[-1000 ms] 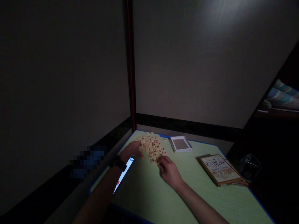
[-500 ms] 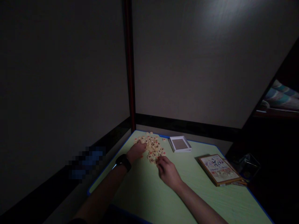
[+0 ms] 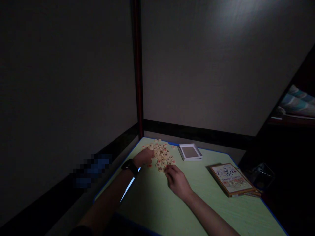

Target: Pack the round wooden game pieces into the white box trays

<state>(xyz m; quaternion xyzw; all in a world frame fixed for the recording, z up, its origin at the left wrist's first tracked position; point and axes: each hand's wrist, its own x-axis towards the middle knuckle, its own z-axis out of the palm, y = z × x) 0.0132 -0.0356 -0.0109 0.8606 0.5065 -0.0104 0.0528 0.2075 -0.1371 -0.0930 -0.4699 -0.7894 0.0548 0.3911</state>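
A loose heap of round wooden Chinese chess pieces (image 3: 161,153), marked in red and black, lies in the far corner of the green table (image 3: 152,200). My left hand (image 3: 145,156), a dark watch on its wrist, is at the heap's left side with fingers curled down among the pieces. What those fingers hold is hidden. At the near right edge, my right hand (image 3: 177,180) has its thumb and fingers pinched together on a piece. One red-marked piece (image 3: 149,165) lies just below my left hand.
A shallow white box (image 3: 190,152) sits right of the heap. Farther right is a flat box with a printed lid (image 3: 231,178), beside a dark clear-sided container (image 3: 263,177). A bright strip like a phone screen (image 3: 129,186) shows beside my left forearm. Walls (image 3: 197,72) stand behind and left.
My left hand has shifted slightly left, its wrist turned, and more of the bright strip shows beside the forearm. My right hand stays in nearly the same place.
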